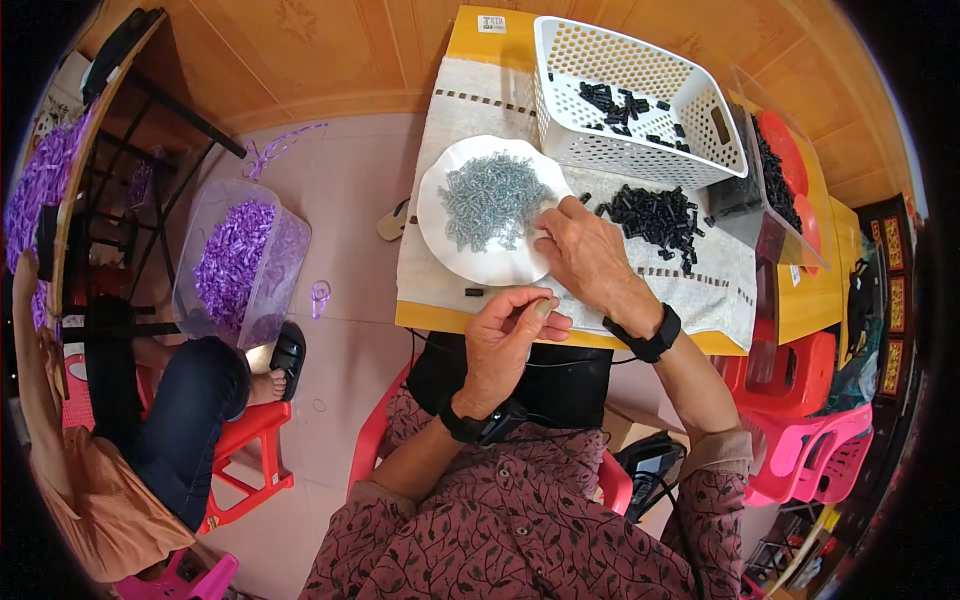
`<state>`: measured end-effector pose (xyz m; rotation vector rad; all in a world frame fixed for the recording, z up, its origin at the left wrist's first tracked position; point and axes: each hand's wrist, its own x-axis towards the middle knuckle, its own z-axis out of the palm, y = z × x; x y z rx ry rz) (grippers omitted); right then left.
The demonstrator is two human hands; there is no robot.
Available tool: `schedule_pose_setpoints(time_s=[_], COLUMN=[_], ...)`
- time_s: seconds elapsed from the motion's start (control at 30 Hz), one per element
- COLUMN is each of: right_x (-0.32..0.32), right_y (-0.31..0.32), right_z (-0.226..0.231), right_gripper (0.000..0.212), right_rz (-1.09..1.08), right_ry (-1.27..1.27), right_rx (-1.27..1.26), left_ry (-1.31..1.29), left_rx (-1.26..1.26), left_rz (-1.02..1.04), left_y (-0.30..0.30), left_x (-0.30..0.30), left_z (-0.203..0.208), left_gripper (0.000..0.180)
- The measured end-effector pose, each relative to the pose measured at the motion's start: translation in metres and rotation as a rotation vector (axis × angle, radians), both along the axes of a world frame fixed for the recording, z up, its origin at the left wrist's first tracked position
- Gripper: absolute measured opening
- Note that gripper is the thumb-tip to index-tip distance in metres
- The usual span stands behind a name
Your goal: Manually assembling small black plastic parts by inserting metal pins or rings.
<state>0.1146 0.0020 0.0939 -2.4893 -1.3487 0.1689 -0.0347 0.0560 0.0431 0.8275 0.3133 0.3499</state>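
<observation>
My right hand (585,250) reaches over the right rim of a white scalloped plate (440,245), its fingers bent down at the edge of the heap. On that plate lies a pile of small clear, bluish-grey plastic pieces (490,200). Just in front of the table's near edge, my left hand (507,335) is closed, thumb pressed against the fingers; what it pinches, if anything, is hidden. One black cylindrical piece (474,292) lies on the cloth by the plate. More black pieces (655,220) are heaped right of my right hand.
A white perforated basket (640,150) with black pieces stands at the table's back. Right of it is a clear bin (775,200) of black pieces. On the left, another person (120,480) sits by a clear tub (280,260) of purple strips. Red stools (250,450) stand around.
</observation>
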Motion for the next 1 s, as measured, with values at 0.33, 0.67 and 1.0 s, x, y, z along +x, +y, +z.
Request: schedule_pose_setpoints(time_s=[0.33,0.67,1.0], right_x=[-0.003,0.0,-0.012], right_y=[-0.006,-0.029,-0.078], right_z=[-0.016,-0.015,-0.001], right_gripper=[0.011,0.008,0.011], right_rz=[-0.032,-0.247,-0.328], right_ry=[-0.112,0.818,1.17], right_rx=[-0.03,0.3,0.595], left_ry=[-0.009,-0.031,-0.024], left_rx=[-0.032,-0.083,-0.127], left_rz=[-0.012,-0.02,-0.11], left_y=[0.001,-0.003,-0.004], left_x=[0.0,0.002,0.006], left_z=[-0.002,-0.003,0.001], left_gripper=[0.019,0.017,0.021])
